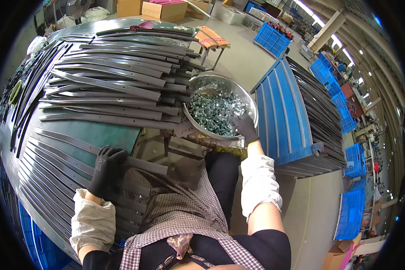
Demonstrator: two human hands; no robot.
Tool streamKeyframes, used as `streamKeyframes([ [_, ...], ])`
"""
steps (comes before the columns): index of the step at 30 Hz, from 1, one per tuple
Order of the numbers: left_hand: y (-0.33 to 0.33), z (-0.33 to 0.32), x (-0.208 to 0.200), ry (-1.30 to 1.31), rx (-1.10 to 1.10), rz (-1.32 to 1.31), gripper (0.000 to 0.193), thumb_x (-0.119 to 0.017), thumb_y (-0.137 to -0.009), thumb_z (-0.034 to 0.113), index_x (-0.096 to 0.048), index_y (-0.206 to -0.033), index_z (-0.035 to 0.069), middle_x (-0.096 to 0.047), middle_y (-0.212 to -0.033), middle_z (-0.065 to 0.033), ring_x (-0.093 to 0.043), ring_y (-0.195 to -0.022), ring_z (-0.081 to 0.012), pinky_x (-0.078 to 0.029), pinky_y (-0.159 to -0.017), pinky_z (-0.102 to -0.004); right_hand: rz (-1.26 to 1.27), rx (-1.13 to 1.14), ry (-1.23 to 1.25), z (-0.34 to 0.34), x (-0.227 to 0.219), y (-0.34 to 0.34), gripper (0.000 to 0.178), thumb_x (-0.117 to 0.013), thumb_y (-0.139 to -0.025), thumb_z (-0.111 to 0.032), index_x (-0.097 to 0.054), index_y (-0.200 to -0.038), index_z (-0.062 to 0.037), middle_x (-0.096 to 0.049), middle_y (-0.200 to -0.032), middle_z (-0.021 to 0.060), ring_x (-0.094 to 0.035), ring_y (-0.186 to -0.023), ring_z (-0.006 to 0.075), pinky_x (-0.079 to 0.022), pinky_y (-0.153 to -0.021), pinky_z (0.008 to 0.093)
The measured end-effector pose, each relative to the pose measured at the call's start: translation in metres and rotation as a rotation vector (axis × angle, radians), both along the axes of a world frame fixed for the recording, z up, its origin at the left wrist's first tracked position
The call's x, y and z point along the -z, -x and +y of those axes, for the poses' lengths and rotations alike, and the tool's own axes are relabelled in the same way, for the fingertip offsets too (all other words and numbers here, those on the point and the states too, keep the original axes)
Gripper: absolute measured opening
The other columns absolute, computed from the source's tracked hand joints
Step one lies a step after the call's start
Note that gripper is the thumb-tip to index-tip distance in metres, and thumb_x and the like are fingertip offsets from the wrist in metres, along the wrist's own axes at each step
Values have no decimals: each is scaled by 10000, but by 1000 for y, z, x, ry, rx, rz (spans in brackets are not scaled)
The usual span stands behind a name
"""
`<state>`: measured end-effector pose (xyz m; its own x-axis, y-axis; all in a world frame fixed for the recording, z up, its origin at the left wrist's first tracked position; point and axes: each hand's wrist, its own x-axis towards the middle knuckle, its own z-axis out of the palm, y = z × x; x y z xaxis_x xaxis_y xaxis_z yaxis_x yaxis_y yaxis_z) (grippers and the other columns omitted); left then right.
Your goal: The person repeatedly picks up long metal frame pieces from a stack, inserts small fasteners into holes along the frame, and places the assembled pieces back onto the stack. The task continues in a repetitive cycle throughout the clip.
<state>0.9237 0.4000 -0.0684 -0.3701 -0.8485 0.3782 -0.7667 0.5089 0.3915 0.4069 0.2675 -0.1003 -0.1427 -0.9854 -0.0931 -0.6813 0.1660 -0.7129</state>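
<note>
My left hand (109, 167), in a dark glove, is closed around a long, dark metal strip (146, 165) with small holes. The strip's near end sticks out past the hand, beyond the table edge. My right hand (245, 127), also gloved, reaches into a round metal basin (253, 100) at its right side. Small shiny metal clips (213, 108) fill the basin. The right fingers are bent together among the clips, and what they pinch is too small to make out. More flat strips (54, 168) lie side by side beneath and beyond my left hand.
A pile of dark curved bars (117, 83) covers the far part of the green table (114, 137). Right of the basin stands a blue ribbed crate (281, 114) holding long dark bars (317, 103). An orange-topped stool (211, 38) and a blue basket (271, 39) are behind.
</note>
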Motion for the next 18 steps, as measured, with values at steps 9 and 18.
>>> streamKeyframes([
  [9,59,46,-22,-4,193,114,518,-805,-733,321,-661,-1162,70,-671,-1041,-121,-650,-916,-329,-521,-766,-414,-823,-420,-220,144,-43,-183,246,-629,-999,-289,-710,-1052,-63,-579,-728,-83,-406,-521,-11,-317,-479,178],
  [18,63,77,2,18,261,-82,423,-740,-779,196,-658,-1177,77,-656,-953,-66,-663,-764,-220,-524,-624,-355,-1067,-413,-395,225,-15,-233,407,-644,-942,-49,-506,-1307,68,-575,-1208,86,-569,-1046,85,-498,-875,226],
])
